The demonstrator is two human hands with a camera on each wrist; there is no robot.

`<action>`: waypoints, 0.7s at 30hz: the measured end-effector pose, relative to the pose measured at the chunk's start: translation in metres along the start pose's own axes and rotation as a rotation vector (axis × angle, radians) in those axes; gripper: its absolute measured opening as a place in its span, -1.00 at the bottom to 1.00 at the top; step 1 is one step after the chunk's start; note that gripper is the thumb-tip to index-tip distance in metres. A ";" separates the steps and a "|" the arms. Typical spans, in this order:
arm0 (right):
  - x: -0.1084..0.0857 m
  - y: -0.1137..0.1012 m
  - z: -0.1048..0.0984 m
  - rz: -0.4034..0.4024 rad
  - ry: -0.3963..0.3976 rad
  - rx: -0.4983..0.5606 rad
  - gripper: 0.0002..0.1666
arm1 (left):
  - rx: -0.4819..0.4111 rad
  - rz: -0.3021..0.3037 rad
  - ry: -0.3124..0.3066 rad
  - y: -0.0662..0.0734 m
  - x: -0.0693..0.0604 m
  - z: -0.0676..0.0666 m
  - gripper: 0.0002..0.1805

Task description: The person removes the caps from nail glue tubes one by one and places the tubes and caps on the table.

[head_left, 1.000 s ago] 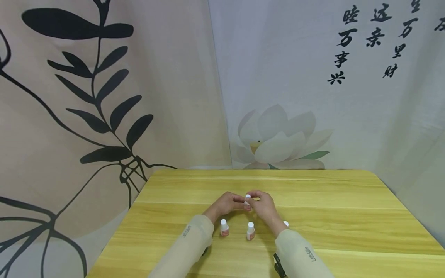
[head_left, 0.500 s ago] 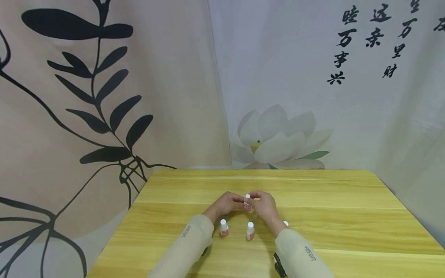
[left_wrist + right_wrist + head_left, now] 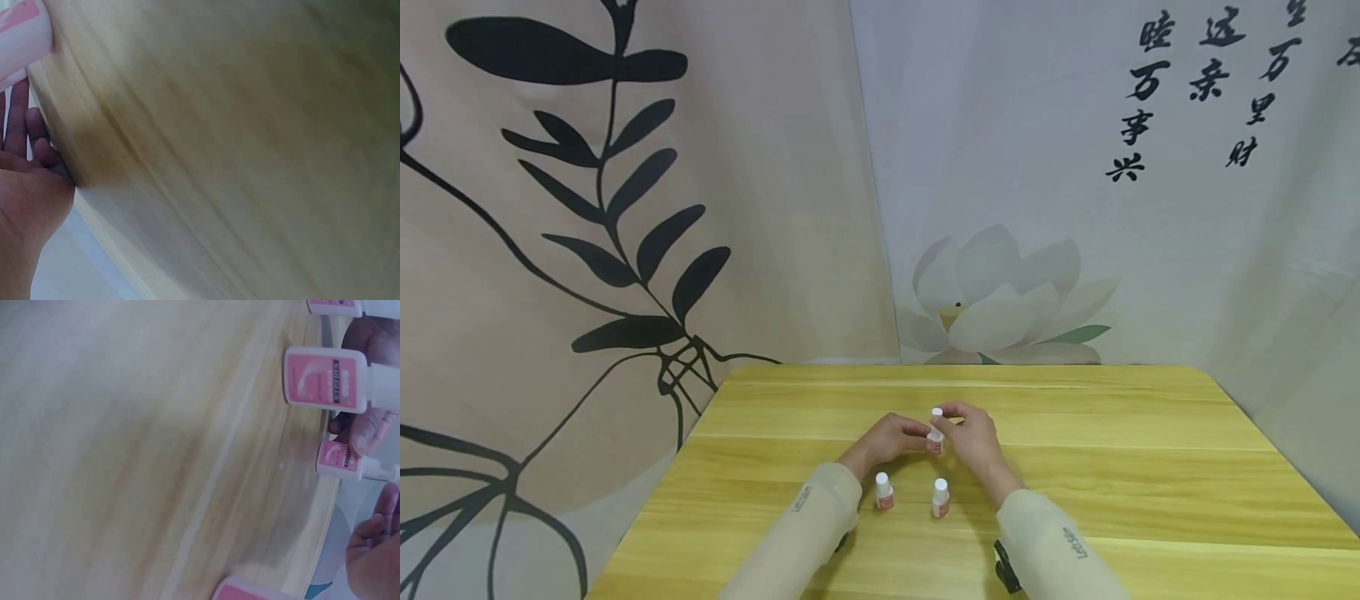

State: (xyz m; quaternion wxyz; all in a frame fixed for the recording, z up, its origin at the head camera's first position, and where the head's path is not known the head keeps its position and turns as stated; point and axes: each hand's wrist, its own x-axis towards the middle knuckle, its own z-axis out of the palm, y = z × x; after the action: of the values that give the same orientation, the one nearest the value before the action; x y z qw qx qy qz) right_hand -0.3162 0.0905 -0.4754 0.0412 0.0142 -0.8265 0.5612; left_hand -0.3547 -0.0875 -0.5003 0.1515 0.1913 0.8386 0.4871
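Printed fabric backdrop (image 3: 790,208), pale: black leafy branch (image 3: 643,242) at left, white lotus (image 3: 992,317) near the middle, black Chinese characters (image 3: 1138,125) at upper right. Wood-grain table (image 3: 1150,475), yellowish, far corners rounded. Cream sleeves (image 3: 790,542), two, dark lettering on each. Left hand (image 3: 886,440), thumb and fingers pinching the body of one bottle. Right hand (image 3: 976,440), thumb and fingers pinching that bottle's top. Pink-labelled white plastic bottles, four, alike. Held bottle (image 3: 935,445): upright between the hands, beyond the others. Left front bottle (image 3: 884,493) and middle front bottle (image 3: 941,500): upright on the tabletop, well apart, white-capped. Fourth bottle (image 3: 247,594): partly in the right-wrist view, its stance not clear. White cap (image 3: 937,412), between the right fingertips; whether seated or lifted cannot be told.
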 end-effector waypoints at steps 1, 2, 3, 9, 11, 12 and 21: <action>0.000 0.000 0.000 0.001 0.003 -0.004 -0.74 | 0.001 0.000 0.001 0.000 0.000 0.000 -0.81; 0.001 0.000 -0.001 0.001 0.004 -0.003 -0.73 | 0.001 0.001 0.001 0.000 0.000 0.000 -0.80; 0.001 0.000 -0.002 0.000 0.005 -0.005 -0.73 | 0.001 0.002 0.001 0.000 0.000 0.000 -0.80; 0.000 -0.003 -0.007 0.026 0.018 -0.029 -0.70 | 0.001 -0.007 0.002 0.000 0.000 0.000 -0.79; 0.000 -0.004 -0.009 0.036 0.017 -0.029 -0.68 | -0.001 -0.013 0.003 0.000 0.000 0.000 -0.79; 0.000 -0.004 -0.010 0.038 0.016 -0.030 -0.67 | -0.001 -0.017 0.004 0.000 0.000 0.000 -0.79; -0.002 -0.007 -0.014 0.058 0.013 0.018 -0.68 | -0.019 -0.032 0.001 -0.004 0.002 0.001 -0.79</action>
State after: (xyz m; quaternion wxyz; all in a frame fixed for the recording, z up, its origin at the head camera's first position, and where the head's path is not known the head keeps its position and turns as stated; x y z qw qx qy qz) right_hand -0.3129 0.1006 -0.4645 0.0299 -0.0131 -0.8213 0.5695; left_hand -0.3567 -0.0879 -0.5037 0.1609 0.1762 0.8370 0.4924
